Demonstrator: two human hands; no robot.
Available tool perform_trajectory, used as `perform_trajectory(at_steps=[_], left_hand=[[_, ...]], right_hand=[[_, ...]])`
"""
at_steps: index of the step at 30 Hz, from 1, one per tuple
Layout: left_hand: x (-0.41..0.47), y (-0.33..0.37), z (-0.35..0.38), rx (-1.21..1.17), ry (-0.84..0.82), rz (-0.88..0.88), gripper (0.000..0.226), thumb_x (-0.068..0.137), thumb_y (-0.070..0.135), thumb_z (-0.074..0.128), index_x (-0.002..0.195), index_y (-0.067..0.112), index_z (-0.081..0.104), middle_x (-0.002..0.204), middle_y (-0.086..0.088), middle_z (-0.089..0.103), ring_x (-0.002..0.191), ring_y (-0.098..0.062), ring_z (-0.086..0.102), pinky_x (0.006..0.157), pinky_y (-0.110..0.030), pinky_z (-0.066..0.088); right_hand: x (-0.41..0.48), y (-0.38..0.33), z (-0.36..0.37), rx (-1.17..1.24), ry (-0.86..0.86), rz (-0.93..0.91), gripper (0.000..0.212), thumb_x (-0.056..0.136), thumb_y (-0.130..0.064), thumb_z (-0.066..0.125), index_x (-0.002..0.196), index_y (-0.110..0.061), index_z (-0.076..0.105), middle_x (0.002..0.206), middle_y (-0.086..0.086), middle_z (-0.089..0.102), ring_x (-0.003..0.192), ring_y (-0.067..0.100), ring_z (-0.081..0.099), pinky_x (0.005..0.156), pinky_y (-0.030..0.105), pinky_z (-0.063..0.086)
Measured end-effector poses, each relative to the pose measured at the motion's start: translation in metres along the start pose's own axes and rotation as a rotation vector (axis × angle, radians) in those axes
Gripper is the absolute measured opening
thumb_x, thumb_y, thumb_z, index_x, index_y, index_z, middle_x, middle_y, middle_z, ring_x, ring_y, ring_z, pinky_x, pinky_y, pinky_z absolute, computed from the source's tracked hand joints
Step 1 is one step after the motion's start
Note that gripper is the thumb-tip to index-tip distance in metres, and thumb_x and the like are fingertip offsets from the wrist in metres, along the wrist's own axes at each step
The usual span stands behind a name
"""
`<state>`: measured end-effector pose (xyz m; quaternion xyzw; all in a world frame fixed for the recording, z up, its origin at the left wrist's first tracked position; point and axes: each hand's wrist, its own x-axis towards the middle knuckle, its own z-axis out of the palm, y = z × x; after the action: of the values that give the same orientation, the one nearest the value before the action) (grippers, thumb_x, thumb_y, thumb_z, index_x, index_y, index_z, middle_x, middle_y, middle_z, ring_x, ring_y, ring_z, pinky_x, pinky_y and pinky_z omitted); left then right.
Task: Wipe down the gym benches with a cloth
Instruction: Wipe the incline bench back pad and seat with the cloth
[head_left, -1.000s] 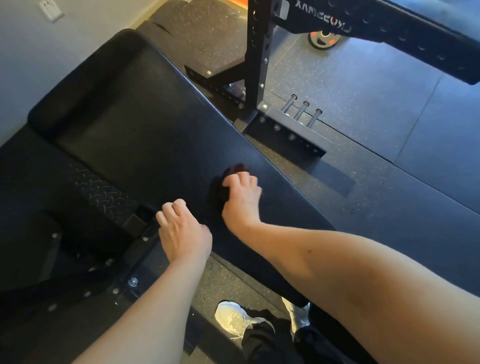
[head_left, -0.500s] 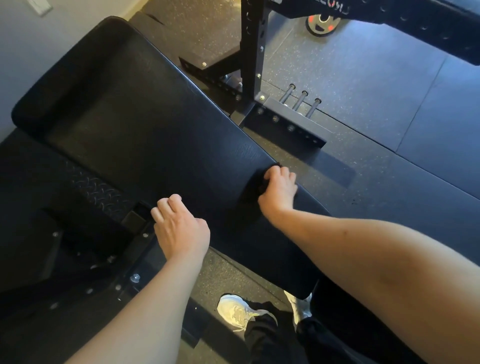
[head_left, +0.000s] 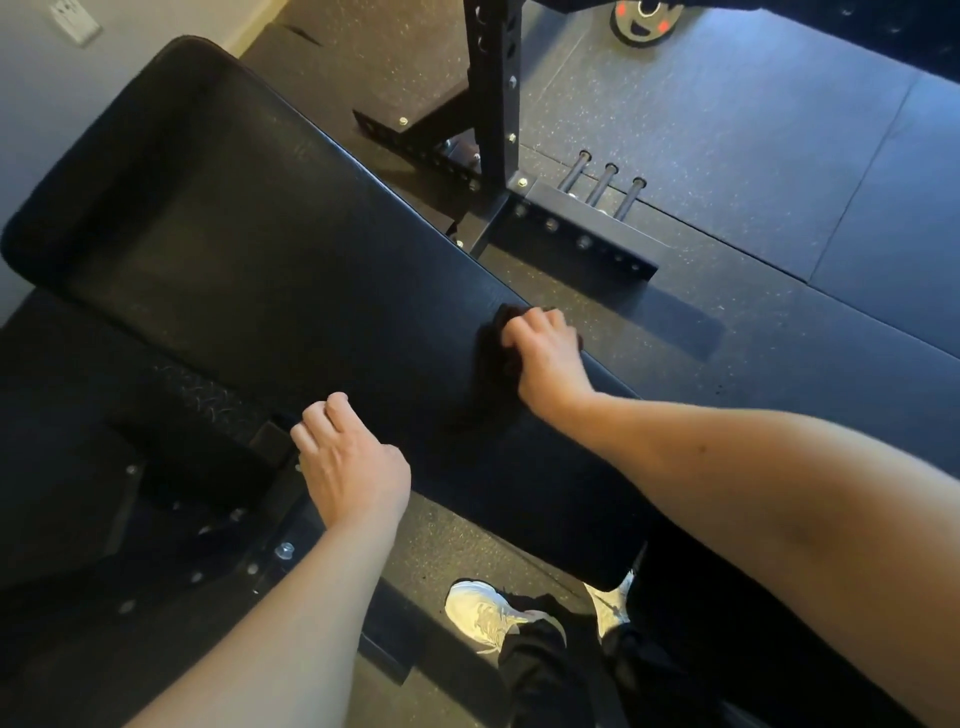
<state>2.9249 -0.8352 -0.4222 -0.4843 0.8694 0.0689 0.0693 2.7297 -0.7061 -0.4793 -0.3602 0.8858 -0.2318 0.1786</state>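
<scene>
On the black bench (head_left: 234, 249), the left hand (head_left: 356, 467) rests at the near edge with its fingers curled, though I cannot tell whether it grips the pad, while further right a dark cloth (head_left: 491, 364) lies bunched near the far edge, clutched by the right hand (head_left: 548, 358).
</scene>
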Motion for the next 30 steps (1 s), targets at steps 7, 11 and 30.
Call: perform_trajectory(at_steps=[7, 11, 30], left_hand=[[-0.004, 0.005, -0.003, 0.037, -0.025, -0.026, 0.070, 0.085, 0.010, 0.068, 0.145, 0.008, 0.033, 0.146, -0.018, 0.035, 0.125, -0.033, 0.039, 0.096, -0.037, 0.047], [-0.009, 0.005, -0.006, 0.087, -0.040, -0.008, 0.077, 0.086, 0.013, 0.072, 0.151, 0.010, 0.031, 0.150, -0.015, 0.033, 0.130, -0.030, 0.039, 0.101, -0.036, 0.047], [-0.001, 0.019, -0.014, 0.238, -0.212, -0.057, 0.092, 0.089, 0.029, 0.072, 0.160, 0.009, 0.016, 0.149, -0.014, 0.027, 0.131, -0.030, 0.034, 0.104, -0.041, 0.049]], right_hand=[[-0.025, -0.049, 0.023, 0.221, -0.004, -0.039, 0.052, 0.082, 0.005, 0.066, 0.125, -0.023, 0.057, 0.137, 0.000, 0.046, 0.129, 0.025, 0.035, 0.111, 0.049, 0.035], [-0.041, -0.071, 0.042, 0.047, -0.306, -0.470, 0.053, 0.082, 0.000, 0.074, 0.128, -0.023, 0.058, 0.140, 0.002, 0.047, 0.135, 0.027, 0.034, 0.114, 0.048, 0.033], [-0.044, -0.091, 0.058, 0.172, -0.109, -0.185, 0.048, 0.083, -0.005, 0.075, 0.121, -0.029, 0.059, 0.135, -0.004, 0.049, 0.132, 0.024, 0.034, 0.117, 0.053, 0.030]])
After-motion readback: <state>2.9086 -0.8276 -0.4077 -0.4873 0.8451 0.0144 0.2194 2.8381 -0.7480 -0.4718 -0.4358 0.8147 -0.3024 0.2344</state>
